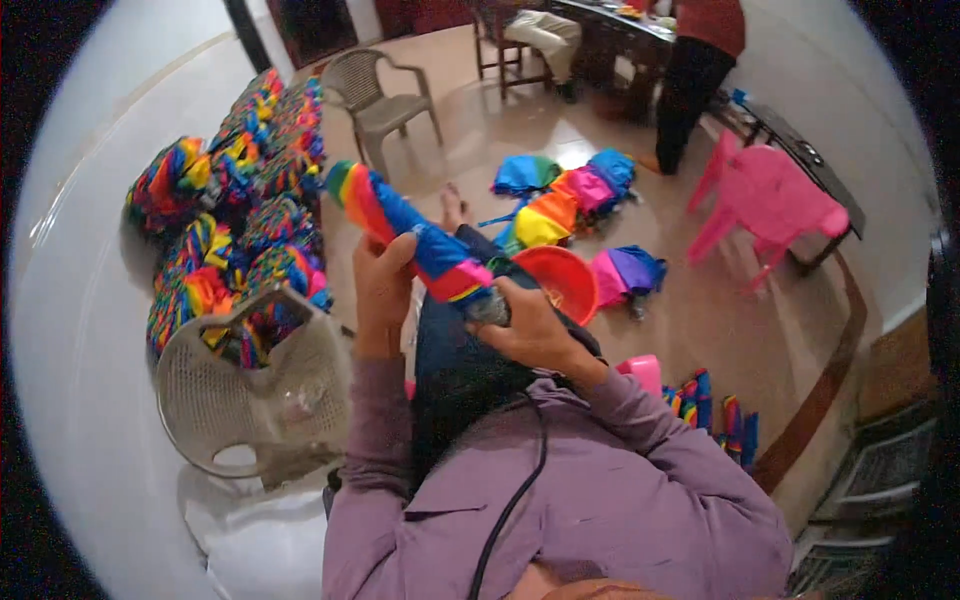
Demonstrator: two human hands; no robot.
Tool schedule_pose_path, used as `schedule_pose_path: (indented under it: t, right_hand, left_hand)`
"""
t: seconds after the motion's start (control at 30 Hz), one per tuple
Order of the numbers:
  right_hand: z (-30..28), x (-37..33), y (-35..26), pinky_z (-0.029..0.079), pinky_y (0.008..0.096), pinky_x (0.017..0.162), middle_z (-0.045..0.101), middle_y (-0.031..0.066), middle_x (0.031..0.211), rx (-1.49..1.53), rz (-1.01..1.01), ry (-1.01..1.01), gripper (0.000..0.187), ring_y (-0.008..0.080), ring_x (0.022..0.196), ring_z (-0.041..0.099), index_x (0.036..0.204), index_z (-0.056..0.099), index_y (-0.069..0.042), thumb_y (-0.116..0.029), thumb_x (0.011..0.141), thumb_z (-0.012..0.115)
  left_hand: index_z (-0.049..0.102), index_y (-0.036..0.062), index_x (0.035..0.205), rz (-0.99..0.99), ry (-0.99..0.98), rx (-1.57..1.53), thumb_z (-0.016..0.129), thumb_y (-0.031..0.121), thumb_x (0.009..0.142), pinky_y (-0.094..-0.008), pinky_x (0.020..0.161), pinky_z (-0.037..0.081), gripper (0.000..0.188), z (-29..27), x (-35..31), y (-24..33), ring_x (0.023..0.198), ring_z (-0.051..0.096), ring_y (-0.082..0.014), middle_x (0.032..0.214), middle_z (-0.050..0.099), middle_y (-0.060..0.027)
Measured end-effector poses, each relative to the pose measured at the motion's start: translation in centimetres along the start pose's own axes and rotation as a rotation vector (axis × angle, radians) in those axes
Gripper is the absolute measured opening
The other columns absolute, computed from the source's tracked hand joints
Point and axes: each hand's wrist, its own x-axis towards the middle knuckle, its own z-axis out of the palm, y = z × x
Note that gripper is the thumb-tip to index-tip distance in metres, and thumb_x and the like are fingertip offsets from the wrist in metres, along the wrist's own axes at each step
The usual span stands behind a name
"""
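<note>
Above my lap I hold a folded rainbow umbrella (415,228), tilted with its far end up to the left. My left hand (383,283) is closed round the middle of its cloth. At its near end, my right hand (530,325) grips it beside a shiny, greyish clear part (488,308) that I cannot make out exactly. Just beyond my right hand, a red basin (560,283) stands on the floor with something pale in it. Past the basin lie several loosely gathered rainbow umbrellas (548,218), and another one (625,272) lies to its right.
Large heaps of rainbow umbrellas (240,200) fill the left wall. A beige plastic chair (250,390) is at my left, another (385,105) farther off. A pink chair (765,195) stands right, by a dark table. Rolled umbrellas (740,430) lie near right. A person (695,70) stands at the back.
</note>
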Motion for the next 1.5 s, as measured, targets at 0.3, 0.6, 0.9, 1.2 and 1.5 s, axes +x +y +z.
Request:
schedule_pose_path:
  t: [0.3, 0.6, 0.9, 1.2, 1.5]
  right_hand:
    - [-2.3, 0.5, -1.6, 0.041, 0.0282, 0.049, 0.057, 0.0013, 0.072, 0.561, 0.279, -0.371, 0.030, 0.0111, 0.055, 0.052, 0.104, 0.061, -0.004, -0.023, 0.087, 0.077]
    - [-1.4, -0.4, 0.4, 0.032, 0.0235, 0.042, 0.053, 0.0007, 0.068, 1.332, 0.446, -0.669, 0.027, 0.0075, 0.049, 0.045, 0.102, 0.058, -0.005, -0.023, 0.091, 0.074]
    - [0.2, 0.2, -0.4, 0.050, 0.0313, 0.060, 0.065, 0.0081, 0.079, 0.499, 0.207, -0.256, 0.032, 0.0168, 0.065, 0.062, 0.107, 0.063, -0.002, -0.021, 0.085, 0.077]
    - [0.4, 0.0, -0.3, 0.052, 0.0331, 0.062, 0.068, 0.0088, 0.083, 0.135, -0.088, -0.012, 0.036, 0.0181, 0.068, 0.064, 0.113, 0.063, -0.002, -0.017, 0.084, 0.077]
    - [-0.6, -0.5, -1.0, 0.033, 0.0248, 0.042, 0.056, 0.0017, 0.070, 1.103, 0.427, -0.478, 0.027, 0.0084, 0.047, 0.046, 0.108, 0.061, -0.005, -0.017, 0.088, 0.074]
  left_hand:
    - [0.037, -0.0029, 0.147, -0.011, -0.129, -0.086, 0.075, 0.032, 0.092, -0.0501, 0.094, 0.057, 0.075, 1.4, -0.2, 0.7, 0.107, 0.069, -0.0361, 0.118, 0.066, -0.0233]
    - [0.033, -0.0034, 0.149, -0.026, -0.222, -0.149, 0.072, 0.038, 0.094, -0.0515, 0.093, 0.058, 0.079, 2.3, -0.8, 1.4, 0.107, 0.069, -0.0362, 0.117, 0.066, -0.0235]
    - [0.041, 0.0004, 0.139, 0.014, 0.005, -0.059, 0.070, 0.039, 0.095, -0.0492, 0.088, 0.060, 0.065, 3.4, -1.0, 1.1, 0.099, 0.071, -0.0355, 0.111, 0.067, -0.0219]
    - [0.048, 0.0004, 0.129, 0.004, -0.040, -0.204, 0.074, 0.032, 0.093, -0.0438, 0.089, 0.059, 0.055, 3.2, -1.2, 1.0, 0.099, 0.071, -0.0296, 0.109, 0.068, -0.0178]
    - [0.043, 0.0025, 0.134, -0.062, -0.106, -0.428, 0.073, 0.038, 0.094, -0.0458, 0.085, 0.060, 0.062, 3.2, -1.4, 0.7, 0.094, 0.070, -0.0291, 0.104, 0.066, -0.0169]
